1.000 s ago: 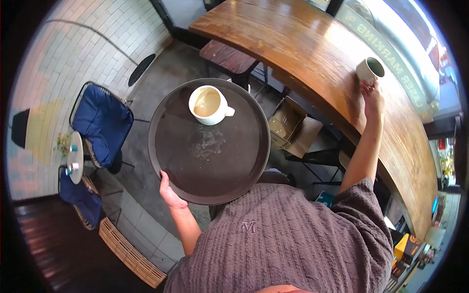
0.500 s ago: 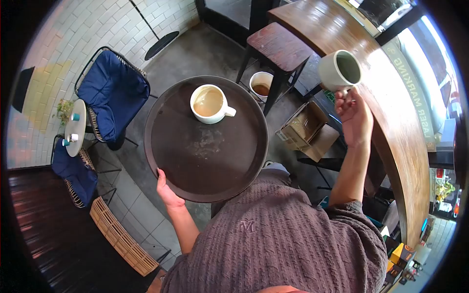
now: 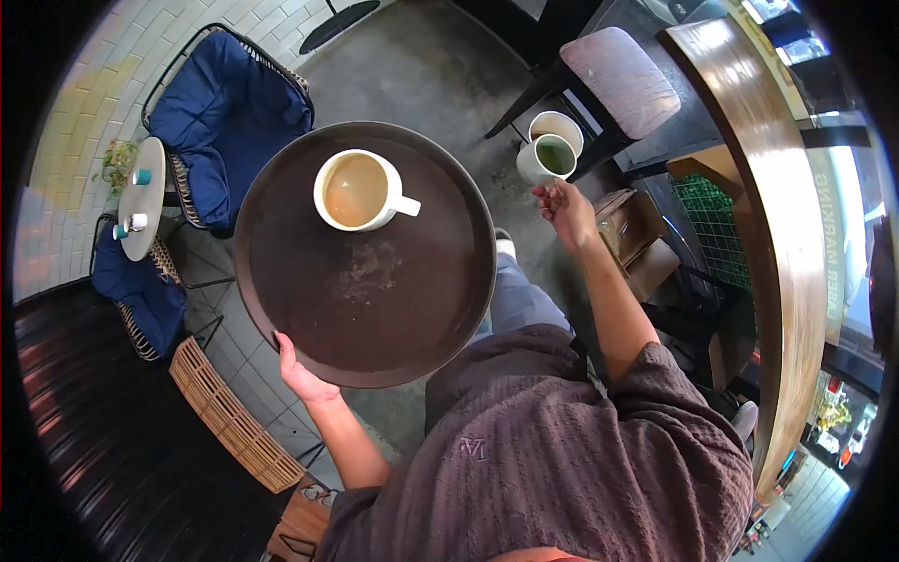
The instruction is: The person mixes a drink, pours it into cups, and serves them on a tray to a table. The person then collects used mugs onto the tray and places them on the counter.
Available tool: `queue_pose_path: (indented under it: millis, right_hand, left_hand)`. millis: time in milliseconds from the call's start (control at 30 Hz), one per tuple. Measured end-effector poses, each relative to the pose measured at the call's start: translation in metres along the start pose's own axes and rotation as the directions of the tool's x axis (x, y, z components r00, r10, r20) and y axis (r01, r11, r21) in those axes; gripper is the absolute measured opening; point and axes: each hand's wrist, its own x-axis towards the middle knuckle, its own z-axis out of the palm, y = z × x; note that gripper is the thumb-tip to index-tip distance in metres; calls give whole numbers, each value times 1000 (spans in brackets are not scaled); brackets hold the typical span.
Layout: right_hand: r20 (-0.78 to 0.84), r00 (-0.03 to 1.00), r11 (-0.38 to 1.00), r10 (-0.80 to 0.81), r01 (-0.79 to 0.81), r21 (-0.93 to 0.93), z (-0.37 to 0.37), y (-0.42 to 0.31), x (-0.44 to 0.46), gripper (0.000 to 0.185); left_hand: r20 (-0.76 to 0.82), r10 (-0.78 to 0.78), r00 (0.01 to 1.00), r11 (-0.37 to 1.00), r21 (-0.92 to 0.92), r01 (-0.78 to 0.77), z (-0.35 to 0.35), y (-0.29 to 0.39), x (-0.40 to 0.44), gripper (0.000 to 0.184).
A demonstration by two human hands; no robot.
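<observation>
My left hand (image 3: pixel 304 375) supports a round dark-brown serving tray (image 3: pixel 412 300) from its near left edge. The thumb lies along the rim and the other fingers are hidden beneath. A white mug (image 3: pixel 358 192) stands upright on the tray, milky brown liquid inside, its handle pointing right. To the right of the tray, my right hand (image 3: pixel 567 215) grips a second white mug (image 3: pixel 534 169) by its handle. Green liquid shows inside this mug. Behind it, partly covered by it, is a white bucket (image 3: pixel 562 126) on the floor.
A stool (image 3: pixel 620 80) stands beside the bucket, with an open cardboard box (image 3: pixel 637 239) nearer me. A long wooden counter (image 3: pixel 763 187) curves along the right. On the left are blue-cushioned chairs (image 3: pixel 234 122), a small round table (image 3: pixel 143 192) and a rattan-backed chair (image 3: pixel 229 412).
My right hand has brought its mug down and left, from over the counter to in front of the bucket. The tray has shifted slightly left in view. The stool and counter appear farther right.
</observation>
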Motion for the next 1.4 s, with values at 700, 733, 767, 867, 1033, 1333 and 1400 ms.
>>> queue_pose_path:
  millis: [700, 733, 767, 867, 1033, 1333, 1400]
  right_hand:
    - [-320, 823, -29, -469, -377, -926, -285, 79, 434, 35]
    - [-318, 827, -38, -463, -377, -925, -276, 69, 431, 35]
    - [-404, 806, -54, -432, -470, -881, -264, 56, 420, 36]
    - [-528, 797, -154, -295, -585, -796, -208, 11, 394, 35]
    - [-567, 646, -209, -511, -733, -648, -221, 4, 404, 28]
    - [-293, 679, -366, -673, -651, -665, -249, 6, 399, 20]
    - [-256, 674, -377, -693, -641, -668, -253, 10, 400, 21]
  left_hand:
    - [-254, 59, 965, 993, 110, -32, 54, -110, 137, 56]
    - [-265, 56, 963, 994, 108, -28, 54, -115, 142, 56]
    - [-253, 38, 967, 996, 90, -16, 51, -113, 142, 56]
    - [-219, 3, 976, 999, 42, 6, 50, -122, 153, 57]
    - [-189, -24, 982, 1000, -21, 20, 47, -140, 162, 57]
    - [-52, -27, 998, 998, -53, 24, 48, -148, 164, 58]
    - [-45, -14, 999, 998, -68, 11, 47, -150, 164, 59]
